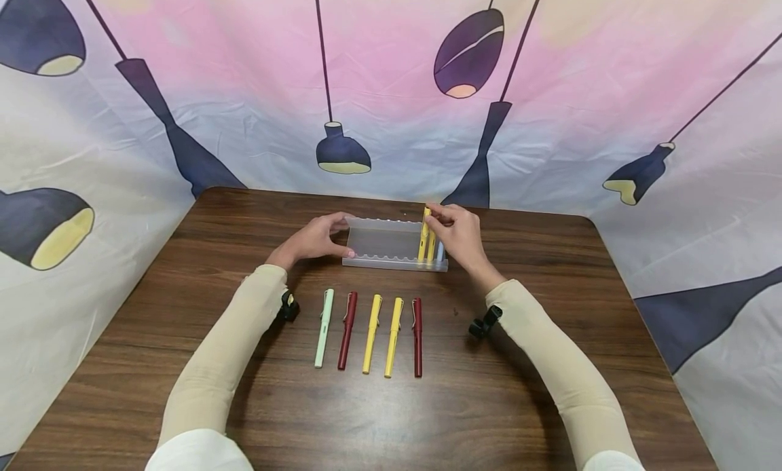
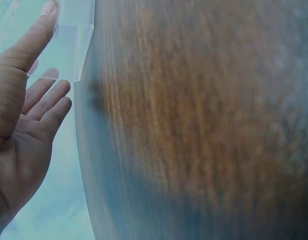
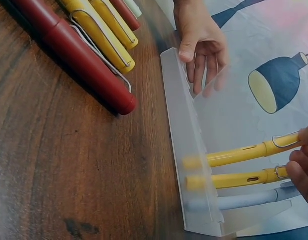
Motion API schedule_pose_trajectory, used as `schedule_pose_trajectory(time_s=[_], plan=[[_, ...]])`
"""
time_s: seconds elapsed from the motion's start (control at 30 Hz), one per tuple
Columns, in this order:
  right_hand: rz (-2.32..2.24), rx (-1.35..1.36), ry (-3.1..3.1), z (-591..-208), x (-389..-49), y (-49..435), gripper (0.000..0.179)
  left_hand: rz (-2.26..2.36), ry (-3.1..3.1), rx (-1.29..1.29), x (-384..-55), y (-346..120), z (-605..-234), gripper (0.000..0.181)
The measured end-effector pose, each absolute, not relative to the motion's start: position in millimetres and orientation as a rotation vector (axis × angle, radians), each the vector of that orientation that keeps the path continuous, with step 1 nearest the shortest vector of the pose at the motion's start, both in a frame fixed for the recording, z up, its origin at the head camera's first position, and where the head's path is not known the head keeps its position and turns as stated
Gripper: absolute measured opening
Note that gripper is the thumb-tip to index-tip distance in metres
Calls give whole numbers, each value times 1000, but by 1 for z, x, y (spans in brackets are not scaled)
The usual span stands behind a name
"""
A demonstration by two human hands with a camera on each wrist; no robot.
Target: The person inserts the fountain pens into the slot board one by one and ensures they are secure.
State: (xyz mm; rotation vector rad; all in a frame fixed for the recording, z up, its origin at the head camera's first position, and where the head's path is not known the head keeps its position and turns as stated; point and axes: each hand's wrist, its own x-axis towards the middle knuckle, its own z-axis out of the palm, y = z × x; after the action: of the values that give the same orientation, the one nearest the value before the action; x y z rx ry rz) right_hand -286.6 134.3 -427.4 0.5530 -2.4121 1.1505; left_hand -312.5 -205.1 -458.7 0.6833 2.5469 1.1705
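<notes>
As the right hand (image 1: 459,235) pinches the top of a yellow pen (image 1: 422,243) between thumb and fingers, that pen's lower end sits at the front wall of the clear rack (image 1: 379,262), toward the right end. Just beside it on the right is a second yellow pen (image 1: 431,246), then a blue pen (image 1: 440,252). The step in hand looks to be seating the held pen in the rack; whether it rests there fully cannot be told. The next move seems to call for lining it up with the notches, loosening the fingers without nudging its neighbour, then reaching for another pen. The left hand (image 1: 318,239) grasps the rack's left end, thumb at the front corner and fingers at the rear, apparently to steady it.

Nearer the person, five pens lie apart on the table (image 1: 476,403), left to right: a green pen (image 1: 324,328), a red pen (image 1: 347,331), a third yellow pen (image 1: 372,334), a fourth yellow pen (image 1: 394,337) and a second red pen (image 1: 418,337). Counted together, that makes eight: four yellow, two red, one green, one blue; three at the one rack, five outside it. Beyond the table hangs cloth (image 1: 403,152) printed with lamps (image 1: 343,148).
</notes>
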Motion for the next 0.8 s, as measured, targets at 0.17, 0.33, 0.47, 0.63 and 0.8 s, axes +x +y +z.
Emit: schedule_pose_trajectory(time_s=[0.17,0.33,0.47,0.63,0.8], plan=[[1133,563,-2394,-427,-289,133,27,1170,2546,685,-313,-206,-459,86],[1103,544,-2408,-427,-292,132,25,1172,2543,682,-313,-206,-459,86],[1088,526,-2435,-427,-293,131,24,1170,2544,677,-313,-206,-459,86],[1087,508,-2453,-427,-294,131,24,1175,2545,679,-312,-206,-459,86],[1098,508,-2460,-426,-294,130,24,1177,2546,680,-313,-206,-459,86]])
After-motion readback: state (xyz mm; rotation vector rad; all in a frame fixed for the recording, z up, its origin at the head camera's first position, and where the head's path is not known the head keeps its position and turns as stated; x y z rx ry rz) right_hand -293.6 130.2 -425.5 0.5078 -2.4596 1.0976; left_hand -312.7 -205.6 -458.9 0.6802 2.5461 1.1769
